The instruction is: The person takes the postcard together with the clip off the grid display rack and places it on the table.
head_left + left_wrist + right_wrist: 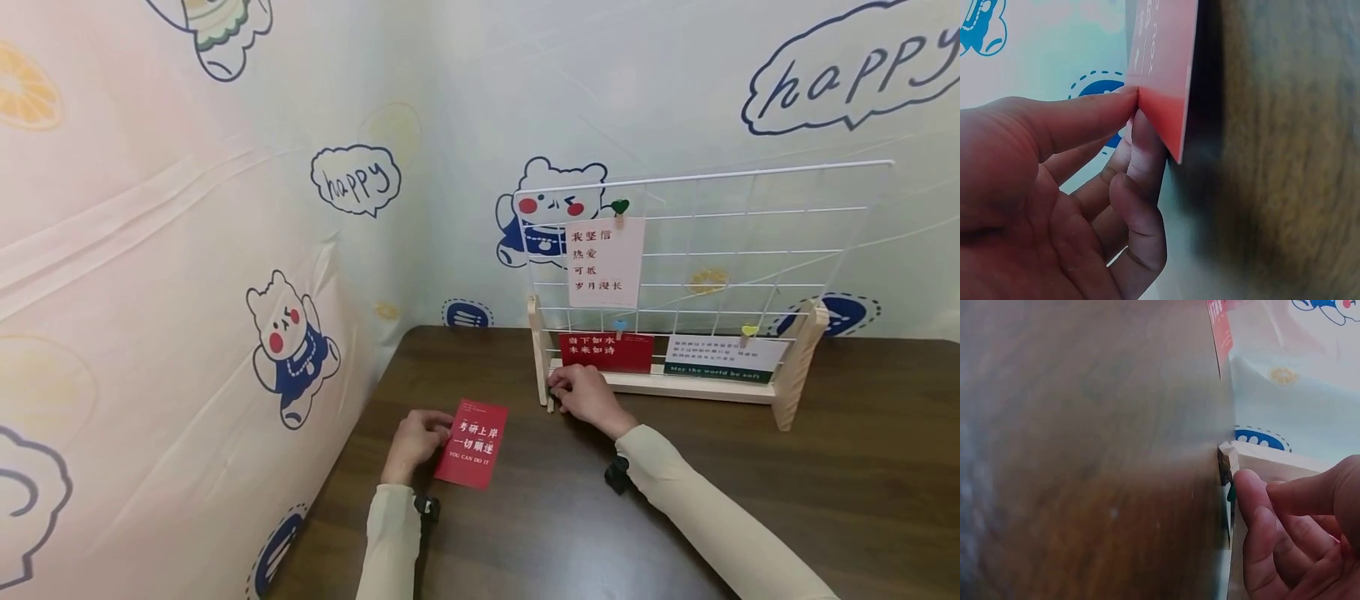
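The red card [469,446] is to the front left of the wire rack [697,216], pinched at its edge by the left hand [415,440]. Beside the rack's left foot [539,354], the right hand [587,396] bends its fingers at a small clip [551,405]; whether it's gripped I can't tell.

A hand could pass forward between the left sleeve [392,542] and right sleeve [720,517] from the front of the worktop [525,542], or right of the rack's right foot [799,371]. More room lies at the back left corner, behind the loose red card [476,446]. Between card and left foot [538,354] the lane is narrow, with the right hand [588,398] and a clip [551,407] at its right. The wire grid [693,285] bars the back edge; printed cloth [375,275] rises along the left edge.
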### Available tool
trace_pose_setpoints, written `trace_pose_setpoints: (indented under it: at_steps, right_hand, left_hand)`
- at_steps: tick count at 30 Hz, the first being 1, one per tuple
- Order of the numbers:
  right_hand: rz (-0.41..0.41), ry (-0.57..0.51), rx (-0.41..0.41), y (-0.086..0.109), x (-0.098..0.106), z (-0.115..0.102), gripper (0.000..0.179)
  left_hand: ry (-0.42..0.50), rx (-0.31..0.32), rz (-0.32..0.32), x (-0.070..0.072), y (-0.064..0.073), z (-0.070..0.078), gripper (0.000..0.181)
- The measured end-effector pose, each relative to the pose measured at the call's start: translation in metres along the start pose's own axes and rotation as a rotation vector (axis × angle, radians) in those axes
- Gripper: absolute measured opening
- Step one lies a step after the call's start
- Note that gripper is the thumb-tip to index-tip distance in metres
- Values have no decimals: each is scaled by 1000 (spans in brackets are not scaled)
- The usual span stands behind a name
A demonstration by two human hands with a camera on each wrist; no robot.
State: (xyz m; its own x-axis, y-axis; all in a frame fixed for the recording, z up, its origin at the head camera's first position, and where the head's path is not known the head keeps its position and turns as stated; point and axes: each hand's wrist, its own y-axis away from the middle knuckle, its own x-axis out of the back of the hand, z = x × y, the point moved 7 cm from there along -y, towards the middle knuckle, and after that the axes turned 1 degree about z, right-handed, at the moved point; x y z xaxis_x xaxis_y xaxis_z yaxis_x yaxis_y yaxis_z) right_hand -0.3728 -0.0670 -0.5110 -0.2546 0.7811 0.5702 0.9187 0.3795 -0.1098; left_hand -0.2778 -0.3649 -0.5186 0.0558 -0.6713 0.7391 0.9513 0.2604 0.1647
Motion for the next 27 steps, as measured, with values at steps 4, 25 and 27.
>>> trace_pose_setpoints:
  at_steps: [4, 25, 27]
  right_hand:
    - [5, 37, 19, 1, 0, -4, 16]
    - [-69, 118, 73, 10, -3, -9, 12]
    - [-70, 108, 73, 11, -3, -9, 13]
  left_hand:
    - [1, -2, 2, 0, 1, 1, 24]
    - [3, -7, 12, 1, 0, 1, 23]
    - [8, -7, 13, 2, 1, 1, 23]
